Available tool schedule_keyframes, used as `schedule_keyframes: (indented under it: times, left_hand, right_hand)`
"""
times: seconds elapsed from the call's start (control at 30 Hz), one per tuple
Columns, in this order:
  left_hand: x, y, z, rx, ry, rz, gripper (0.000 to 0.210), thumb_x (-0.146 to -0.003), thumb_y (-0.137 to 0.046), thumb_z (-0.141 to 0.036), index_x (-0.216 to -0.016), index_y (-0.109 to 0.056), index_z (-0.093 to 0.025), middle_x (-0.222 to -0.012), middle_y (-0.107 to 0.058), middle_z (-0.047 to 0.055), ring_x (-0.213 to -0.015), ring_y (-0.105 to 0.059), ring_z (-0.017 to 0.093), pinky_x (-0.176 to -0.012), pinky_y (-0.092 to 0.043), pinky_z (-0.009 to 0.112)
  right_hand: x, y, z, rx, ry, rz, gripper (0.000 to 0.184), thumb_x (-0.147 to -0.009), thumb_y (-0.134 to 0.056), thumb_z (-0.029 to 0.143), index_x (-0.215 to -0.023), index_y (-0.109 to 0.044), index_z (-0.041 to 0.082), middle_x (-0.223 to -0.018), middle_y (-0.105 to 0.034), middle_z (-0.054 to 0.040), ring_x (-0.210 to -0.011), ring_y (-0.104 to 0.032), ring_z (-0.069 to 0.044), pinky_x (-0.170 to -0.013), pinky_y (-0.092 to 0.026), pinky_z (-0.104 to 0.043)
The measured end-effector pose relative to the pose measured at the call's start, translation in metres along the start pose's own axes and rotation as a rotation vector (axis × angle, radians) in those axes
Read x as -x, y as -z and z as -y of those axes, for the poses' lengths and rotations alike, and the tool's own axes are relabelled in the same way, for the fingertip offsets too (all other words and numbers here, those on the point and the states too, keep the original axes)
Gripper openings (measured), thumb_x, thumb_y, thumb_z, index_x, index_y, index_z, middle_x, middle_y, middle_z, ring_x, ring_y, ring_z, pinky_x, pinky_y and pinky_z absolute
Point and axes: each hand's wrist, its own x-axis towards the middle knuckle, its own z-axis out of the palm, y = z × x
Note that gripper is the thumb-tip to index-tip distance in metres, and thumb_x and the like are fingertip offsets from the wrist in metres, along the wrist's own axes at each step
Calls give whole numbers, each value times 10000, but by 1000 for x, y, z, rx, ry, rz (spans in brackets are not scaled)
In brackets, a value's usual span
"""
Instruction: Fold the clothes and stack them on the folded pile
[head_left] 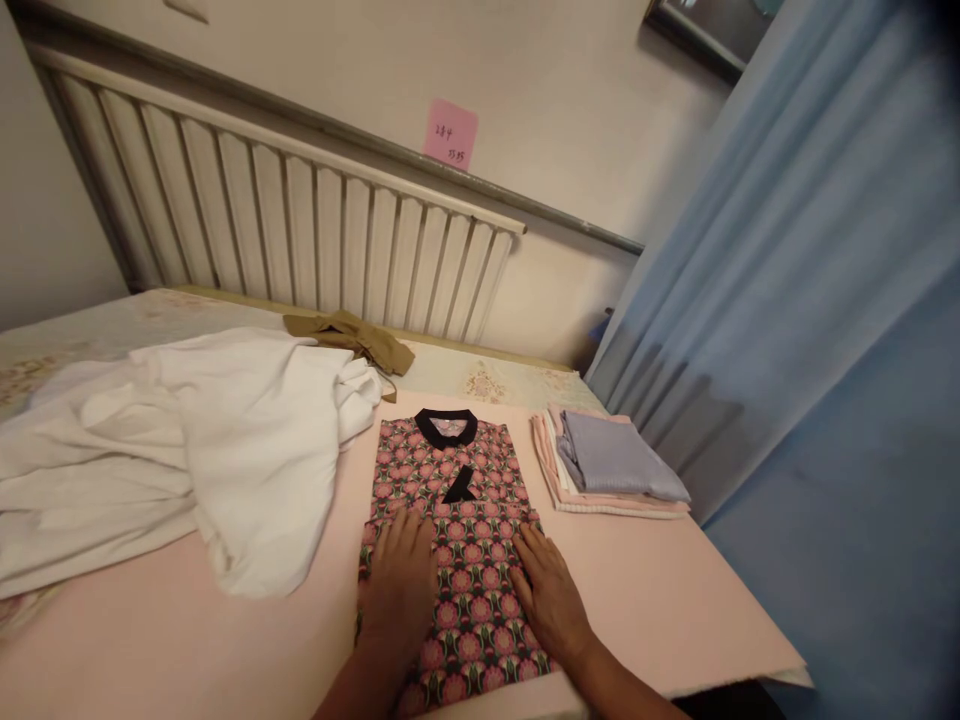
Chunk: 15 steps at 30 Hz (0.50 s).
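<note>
A shirt with a pink floral print and a black collar lies folded into a long rectangle on the pink board or cloth. Its collar points away from me, and a black cuff shows on top near the middle. My left hand rests flat on the shirt's left side, fingers stretched forward. On the right edge of the shirt lies my right hand, palm down with fingers extended. Neither hand grips anything. Part of the shirt is hidden under both hands.
Rumpled white cloth is heaped on the left, with a brown garment behind it. A folded stack topped by a grey-blue cloth sits at right. A radiator lines the wall; a blue curtain hangs on the right.
</note>
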Motion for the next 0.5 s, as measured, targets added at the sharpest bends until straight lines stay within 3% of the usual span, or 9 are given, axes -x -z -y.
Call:
schedule_keyframes:
  times: [0.1, 0.23, 0.5]
  left_hand:
    - [8, -8, -11, -14, -50, 77, 410, -904, -419, -247, -1269, -586, -170, -1408, -530, 105, -1362, -379, 292, -1144, -238, 510]
    - [10, -7, -11, -88, -9, 151, 450, -895, -443, -273, -1325, -549, -191, -1468, -462, 97, -1374, -362, 306, -1126, -244, 538]
    - [7, -5, -7, -144, -21, 123, 458, -919, -419, -296, -1350, -528, -185, -1490, -427, 105, -1388, -336, 308, -1116, -248, 543]
  right_hand:
    - [0, 1, 1, 4, 4, 0, 440, -975, -422, 303, -1394, -483, 185, -1477, -430, -90, -1382, -363, -255, -1134, -327, -491]
    - [0, 2, 2, -7, 7, -12, 440, -971, -430, 299, -1396, -480, 197, -1476, -431, -90, -1377, -373, -254, -1129, -334, -493]
    - [0, 3, 2, -8, -8, 17, 442, -979, -418, 325, -1393, -485, 185, -1470, -437, -98, -1366, -389, -256, -1131, -335, -489]
